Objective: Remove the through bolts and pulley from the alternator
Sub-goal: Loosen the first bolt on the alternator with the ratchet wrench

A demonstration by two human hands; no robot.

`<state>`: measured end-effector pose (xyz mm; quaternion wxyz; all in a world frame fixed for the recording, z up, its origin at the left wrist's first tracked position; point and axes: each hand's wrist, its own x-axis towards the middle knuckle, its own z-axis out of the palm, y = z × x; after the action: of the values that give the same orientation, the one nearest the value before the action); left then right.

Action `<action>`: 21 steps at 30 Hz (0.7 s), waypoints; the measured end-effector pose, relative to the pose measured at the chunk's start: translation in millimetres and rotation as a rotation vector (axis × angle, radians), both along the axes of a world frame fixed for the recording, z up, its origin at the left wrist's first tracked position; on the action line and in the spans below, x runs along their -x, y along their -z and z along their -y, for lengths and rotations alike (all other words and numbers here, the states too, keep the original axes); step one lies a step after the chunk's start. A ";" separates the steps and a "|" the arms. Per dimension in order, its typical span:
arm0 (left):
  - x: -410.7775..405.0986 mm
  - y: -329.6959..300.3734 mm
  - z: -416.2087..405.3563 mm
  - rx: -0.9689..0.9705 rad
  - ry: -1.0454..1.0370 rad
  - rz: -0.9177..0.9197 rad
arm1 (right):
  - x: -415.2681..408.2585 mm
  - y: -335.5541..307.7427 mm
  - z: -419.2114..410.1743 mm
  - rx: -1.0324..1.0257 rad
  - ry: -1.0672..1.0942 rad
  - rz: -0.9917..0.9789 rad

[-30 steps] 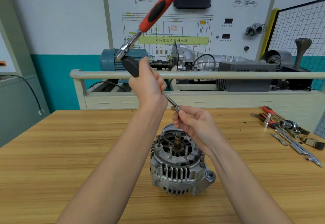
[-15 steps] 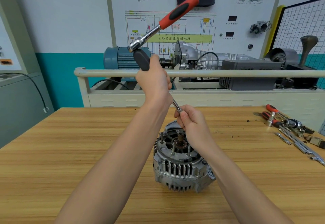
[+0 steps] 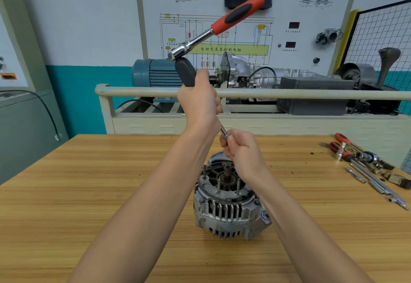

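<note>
Bright, even light, soft shadows, sharp focus (edges bowed by wide-angle).

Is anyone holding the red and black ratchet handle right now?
No, the red and black ratchet handle sticks up free; the left hand grips the black driver handle below it.

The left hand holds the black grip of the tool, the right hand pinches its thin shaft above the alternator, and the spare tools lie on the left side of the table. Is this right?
Not quite. The head view shows the spare tools on the right side of the table. The rest is correct: left hand on the black grip, right hand pinching the shaft above the alternator.
</note>
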<state>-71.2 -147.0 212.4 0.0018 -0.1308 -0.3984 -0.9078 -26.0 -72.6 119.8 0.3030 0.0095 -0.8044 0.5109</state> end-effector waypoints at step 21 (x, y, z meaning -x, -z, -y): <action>7.1 14.8 13.4 0.348 0.116 -0.247 | -20.3 -84.3 -17.7 0.386 -0.292 -0.256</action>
<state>-78.3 -160.4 197.6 -0.0243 -0.2622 -0.5375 -0.8011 -5.7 -54.8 204.1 0.3217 0.1321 -0.6375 0.6875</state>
